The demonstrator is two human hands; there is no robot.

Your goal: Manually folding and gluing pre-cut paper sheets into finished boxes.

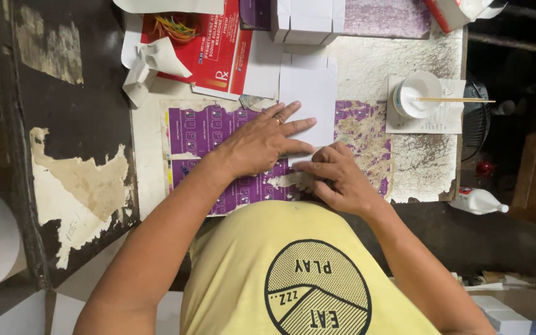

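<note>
The left hand [262,141] lies flat and open, fingers spread, pressing on the lower left part of a white sheet of card [308,99] that lies on the work surface. The right hand [337,178] is curled just beside it, fingertips bent down onto the near edge of the same white card, pinching or pressing it; whether it truly grips the edge I cannot tell. The two hands almost touch at the fingertips.

The white card rests on a purple printed sheet [203,133], worn and crusted with dried paste, which covers the middle of the stained board [417,161]. Beyond the card, at the far edge, stands a stack of folded white boxes [308,18]. To the left of it lies a red printed carton sheet [215,53] with crumpled white paper scraps [150,65] on its corner and a few coloured rubber bands [175,26] near its top. To the right, a small white bowl of glue [418,94] sits on paper with a thin stick [457,100] across it. A white glue bottle [477,201] lies off the board's right edge.
</note>
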